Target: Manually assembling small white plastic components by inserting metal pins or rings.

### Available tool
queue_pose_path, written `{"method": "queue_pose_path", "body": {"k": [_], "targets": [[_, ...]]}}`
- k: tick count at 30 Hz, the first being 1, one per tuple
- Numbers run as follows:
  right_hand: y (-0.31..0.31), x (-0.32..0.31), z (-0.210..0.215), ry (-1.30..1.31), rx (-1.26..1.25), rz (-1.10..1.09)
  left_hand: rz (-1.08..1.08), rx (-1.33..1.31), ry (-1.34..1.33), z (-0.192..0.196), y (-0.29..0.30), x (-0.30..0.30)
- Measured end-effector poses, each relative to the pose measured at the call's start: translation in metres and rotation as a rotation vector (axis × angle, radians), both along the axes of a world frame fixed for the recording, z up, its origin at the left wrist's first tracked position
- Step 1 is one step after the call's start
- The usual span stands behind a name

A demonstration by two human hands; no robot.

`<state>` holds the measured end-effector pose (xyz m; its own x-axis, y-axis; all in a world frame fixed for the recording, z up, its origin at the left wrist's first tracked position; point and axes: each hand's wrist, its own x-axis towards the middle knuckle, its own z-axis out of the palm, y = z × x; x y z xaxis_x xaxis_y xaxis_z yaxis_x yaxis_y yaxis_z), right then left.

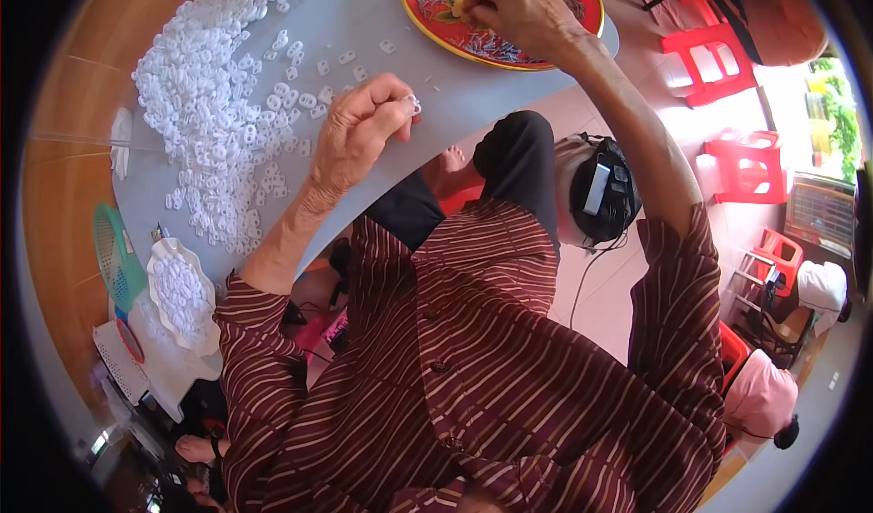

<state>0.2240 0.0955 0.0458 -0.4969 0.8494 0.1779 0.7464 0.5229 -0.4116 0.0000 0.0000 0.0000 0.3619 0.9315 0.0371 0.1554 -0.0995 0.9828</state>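
My left hand (359,135) is closed in a pinch above the grey table (455,104). Between its thumb and fingertips shows part of a small white plastic piece (415,105). My right hand (523,13) reaches over a round red tray (546,59) with a yellow rim and a flower pattern, its fingers drawn together and pointing down. Many thin, short metal pieces, like pins or small screws, lie in that tray. Whatever those fingers hold, if anything, is hidden. Left of my left hand spreads a large heap of white two-holed plastic pieces (205,104), with several loose ones nearer the hand.
A scalloped white dish (209,331) of white pieces stands at the table's left end, beside a green basket (118,258). Red plastic stools (746,167) stand on the floor to the right. A black mesh bag (605,190) sits right of my knees. Other people sit nearby.
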Motion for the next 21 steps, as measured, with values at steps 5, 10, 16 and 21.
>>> {"method": "queue_pose_path", "body": {"k": [5, 10, 16, 21], "targets": [[0.017, 0.020, -0.002, 0.055, 0.064, 0.022, -0.022, -0.007, 0.146, 0.004, -0.005, 0.011], [0.003, -0.004, 0.013, 0.012, 0.016, 0.081, 0.012, -0.018, 0.140, 0.001, -0.006, 0.008], [0.025, -0.011, -0.025, -0.111, 0.032, -0.075, -0.005, -0.020, 0.143, 0.002, -0.004, 0.010], [0.022, -0.014, -0.003, -0.064, 0.067, 0.106, 0.019, -0.019, 0.084, -0.006, -0.005, 0.004]]}}
